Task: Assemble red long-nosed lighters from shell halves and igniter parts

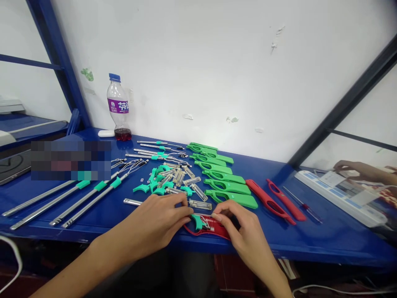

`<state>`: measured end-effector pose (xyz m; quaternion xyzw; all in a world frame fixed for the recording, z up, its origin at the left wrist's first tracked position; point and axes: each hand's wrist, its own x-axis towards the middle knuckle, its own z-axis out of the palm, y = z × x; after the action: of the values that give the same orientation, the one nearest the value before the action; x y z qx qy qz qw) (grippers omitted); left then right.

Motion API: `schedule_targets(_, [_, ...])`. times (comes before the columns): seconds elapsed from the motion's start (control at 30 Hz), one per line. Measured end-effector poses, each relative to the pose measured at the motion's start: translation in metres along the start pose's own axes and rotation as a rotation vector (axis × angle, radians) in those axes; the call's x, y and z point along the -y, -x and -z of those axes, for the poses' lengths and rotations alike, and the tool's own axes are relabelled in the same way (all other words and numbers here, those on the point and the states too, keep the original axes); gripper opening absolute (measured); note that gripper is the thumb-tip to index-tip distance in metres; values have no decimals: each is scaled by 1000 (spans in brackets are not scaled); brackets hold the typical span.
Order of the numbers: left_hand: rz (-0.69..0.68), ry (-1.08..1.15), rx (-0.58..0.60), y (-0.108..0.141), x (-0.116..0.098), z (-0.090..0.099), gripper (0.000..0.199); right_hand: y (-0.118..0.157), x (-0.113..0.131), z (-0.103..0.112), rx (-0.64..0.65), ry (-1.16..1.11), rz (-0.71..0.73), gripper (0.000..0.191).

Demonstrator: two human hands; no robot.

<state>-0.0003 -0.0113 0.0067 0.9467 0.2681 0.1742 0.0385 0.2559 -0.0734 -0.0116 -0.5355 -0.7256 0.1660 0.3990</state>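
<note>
At the table's front edge, a red lighter casing half (219,230) lies with its hollow side up. A teal trigger (197,222), thin wires and small black and pale parts sit inside it. My left hand (161,218) pinches the casing's left end, fingertips beside the trigger; what lies under them is hidden. A metal tube's end (132,202) shows left of that hand. My right hand (245,227) grips the casing's right part between thumb and fingers. Just behind lie clear fuel tanks (200,204) and several loose teal triggers (159,191).
Several green casing halves (231,199) line the middle back. Red casing pieces (290,202) and a screwdriver (305,206) lie right, near a white power strip (338,196). Metal tubes with wires (89,207) lie left. A drink bottle (118,107) stands by the wall.
</note>
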Motion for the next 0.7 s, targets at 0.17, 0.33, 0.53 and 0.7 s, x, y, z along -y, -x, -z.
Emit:
schedule_targets(0.17, [10, 5, 9, 0, 1, 0, 23, 1, 0, 0, -7, 0, 6, 15])
schedule_targets(0.33, [15, 10, 19, 0, 0, 0, 23, 1, -1, -1, -1, -22, -9, 14])
schedule_targets(0.53, [32, 15, 32, 1, 1, -2, 26, 1, -1, -1, 4, -45, -21, 14])
schedule_targets(0.7, [33, 10, 28, 1, 2, -2, 26, 2, -1, -1, 2, -48, -9, 14])
